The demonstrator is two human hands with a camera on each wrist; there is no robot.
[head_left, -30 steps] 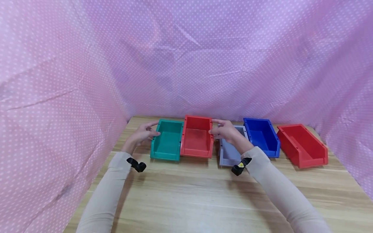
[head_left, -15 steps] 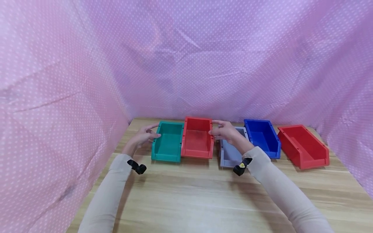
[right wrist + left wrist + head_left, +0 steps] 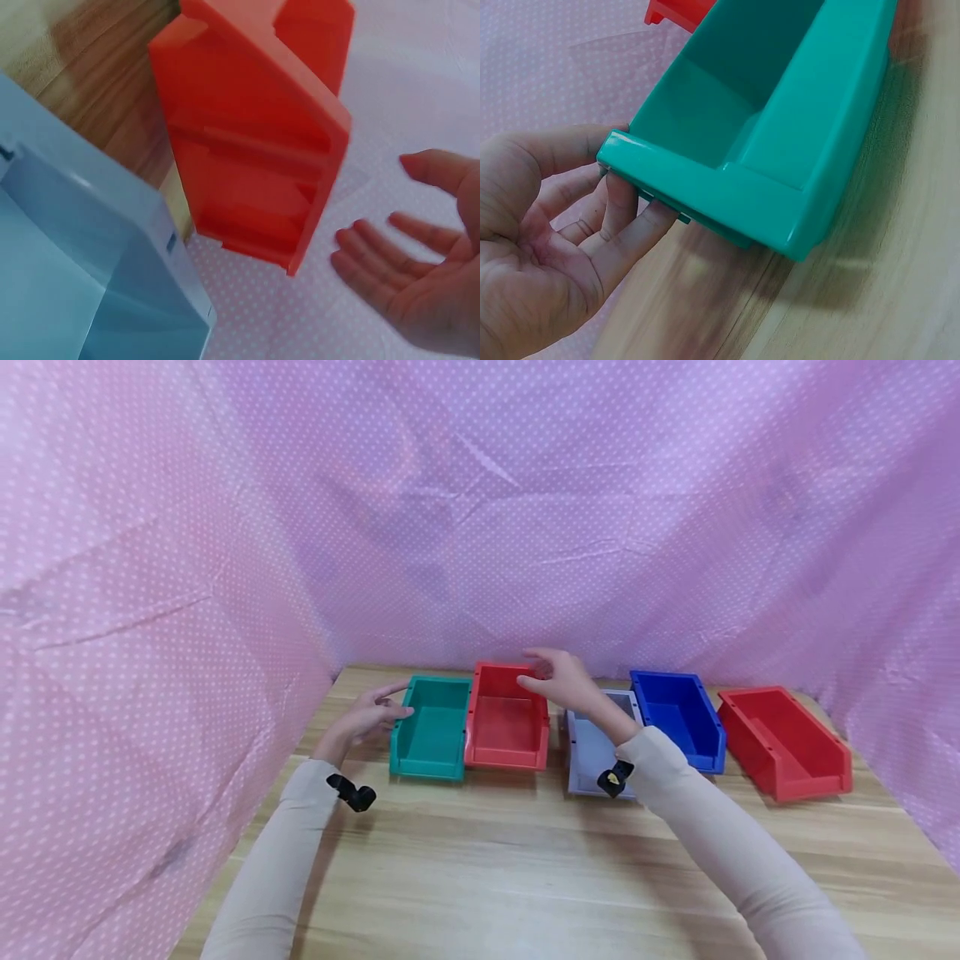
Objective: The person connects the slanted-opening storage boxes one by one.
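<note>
My left hand (image 3: 366,718) pinches the left side wall of a green storage bin (image 3: 431,739). In the left wrist view the thumb and fingers of that hand (image 3: 551,225) close on the rim of the green bin (image 3: 705,172). A red storage bin (image 3: 507,731) stands right beside the green one, their side walls meeting. Over the red bin's back right corner hovers my right hand (image 3: 564,683), fingers loosely bent. The right wrist view has this hand (image 3: 420,281) apart from the red bin (image 3: 247,150), with nothing between thumb and fingers.
A grey bin (image 3: 588,756) sits under the right forearm, partly hidden by it. Farther right come a blue bin (image 3: 672,718) and another red bin (image 3: 795,747), set at an angle. Polka-dot cloth (image 3: 480,568) hangs behind and left of the wooden table (image 3: 480,860).
My right hand has let go of the red bin's right wall and moved up and slightly left. The left hand stays at the green bin, and the bins have hardly moved.
</note>
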